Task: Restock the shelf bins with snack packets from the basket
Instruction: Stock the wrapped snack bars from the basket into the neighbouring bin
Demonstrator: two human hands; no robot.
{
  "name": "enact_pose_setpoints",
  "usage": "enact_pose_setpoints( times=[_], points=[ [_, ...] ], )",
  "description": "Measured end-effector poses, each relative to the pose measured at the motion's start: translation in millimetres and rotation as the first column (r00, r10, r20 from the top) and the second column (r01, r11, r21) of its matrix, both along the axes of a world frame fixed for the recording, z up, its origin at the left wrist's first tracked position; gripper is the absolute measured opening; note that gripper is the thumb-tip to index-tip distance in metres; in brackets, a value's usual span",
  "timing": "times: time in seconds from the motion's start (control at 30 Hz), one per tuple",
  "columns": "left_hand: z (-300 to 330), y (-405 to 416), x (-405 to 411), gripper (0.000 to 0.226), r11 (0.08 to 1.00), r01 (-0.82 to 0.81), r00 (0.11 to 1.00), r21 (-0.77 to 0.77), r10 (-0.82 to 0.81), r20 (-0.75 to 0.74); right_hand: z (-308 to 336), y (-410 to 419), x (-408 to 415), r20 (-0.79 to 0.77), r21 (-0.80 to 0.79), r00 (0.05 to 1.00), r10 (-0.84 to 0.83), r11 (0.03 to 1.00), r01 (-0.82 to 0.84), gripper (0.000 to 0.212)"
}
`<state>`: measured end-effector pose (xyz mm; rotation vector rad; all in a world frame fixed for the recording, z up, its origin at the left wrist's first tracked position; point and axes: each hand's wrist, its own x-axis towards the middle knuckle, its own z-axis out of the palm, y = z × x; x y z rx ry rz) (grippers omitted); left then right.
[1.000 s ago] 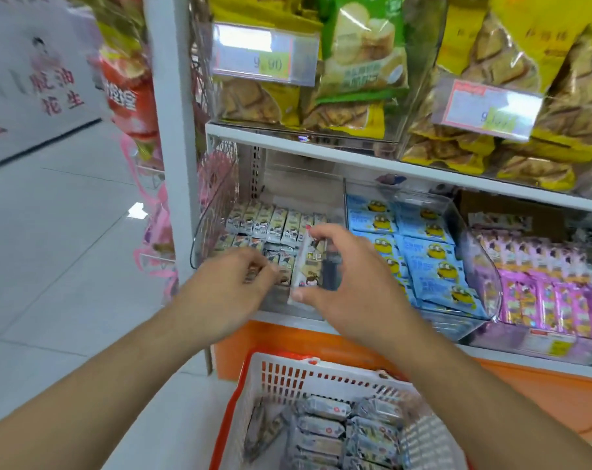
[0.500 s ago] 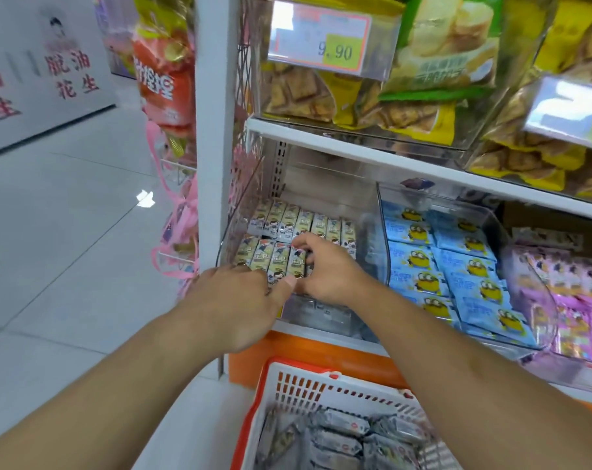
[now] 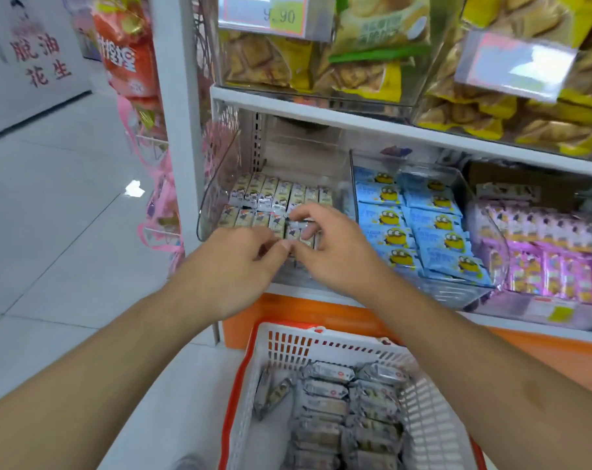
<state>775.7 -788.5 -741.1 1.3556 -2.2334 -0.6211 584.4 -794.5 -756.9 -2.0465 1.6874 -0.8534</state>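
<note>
hands: two, meeting at the front of the clear shelf bin (image 3: 216, 184). left hand (image 3: 233, 266) at 7 o'clock of the bin, fingers curled, thumb tip touching the front packets; whether it pinches one cannot be told. right hand (image 3: 335, 249) at 5 o'clock of the bin, fingers bent over the front row, fingertips pinching the top edge of a snack packet (image 3: 296, 228) standing upright there.

bin contents: two rows of small pale packets on end. back row (image 3: 281, 193), about seven visible; front row, four visible to the left of the hands, the rest hidden under the fingers.

basket (image 3: 287, 344): one, white mesh with red rim, at 6 o'clock below the hands, on the floor against the orange shelf base. holds silver wrapped packets (image 3: 328, 390) in two stacks, count unclear from blur, plus two loose ones at its left side.

neighbouring stock: at 3 o'clock of the hands, one clear bin of blue packets (image 3: 433, 222), roughly a dozen visible; further right, pink packets (image 3: 555, 266), blurred. at 12 o'clock, upper shelf, two clear bins of yellow biscuit bags (image 3: 253, 59), each with a price tag (image 3: 267, 15); the left reads 9.90. at 10 o'clock, one white upright post (image 3: 176, 96) with red bags hanging beyond it.
</note>
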Motion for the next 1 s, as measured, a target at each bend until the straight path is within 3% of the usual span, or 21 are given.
enact_pose_setpoints(
  times=[0.1,0.2,0.3,0.4,0.53,0.63,0.77,0.87,1.0],
  points=[
    [-25.6,12.7,-14.2,0.045,0.994,0.040,0.988,0.106,-0.056,0.145,-13.8,45.1,-16.5,0.040,0.002,0.998,0.043,0.999,-0.043,0.015],
    [-77.1,27.0,-28.0,0.041,0.958,0.075,0.918,0.278,-0.176,0.357,-62.0,83.5,-43.4,0.057,0.280,0.998,0.039,0.958,-0.053,0.014],
    [-124.6,50.0,-34.9,0.060,0.876,-0.013,0.844,0.483,-0.249,0.474,-134.6,112.4,-80.4,-0.141,0.573,0.989,0.037,0.818,0.051,0.020],
    [-171.8,67.8,-32.5,0.081,0.814,-0.183,0.827,0.552,-0.177,0.534,-187.9,133.4,-105.3,-0.245,0.750,0.965,0.094,0.649,0.127,0.041],
    [-222.6,76.2,-33.5,0.109,0.740,-0.307,0.882,0.598,-0.016,0.472,-232.7,150.2,-126.8,-0.290,0.759,0.954,-0.080,0.587,0.280,0.069],
    [-234.4,78.9,-38.3,0.116,0.754,-0.340,0.869,0.561,0.024,0.495,-259.4,152.9,-134.2,-0.289,0.773,0.946,-0.145,0.548,0.320,0.070],
    [-241.4,76.4,-40.7,0.121,0.755,-0.367,0.842,0.544,0.021,0.539,-289.8,150.6,-130.0,-0.266,0.729,0.932,-0.246,0.582,0.362,0.072],
    [-242.7,76.8,-42.5,0.121,0.762,-0.361,0.833,0.537,0.004,0.554,-298.1,152.5,-128.1,-0.275,0.662,0.907,-0.317,0.622,0.418,0.060],
    [-242.9,76.4,-42.2,0.122,0.764,-0.377,0.819,0.524,0.010,0.574,-291.0,154.7,-129.3,-0.199,0.630,0.867,-0.457,0.618,0.471,0.024]
  ],
)
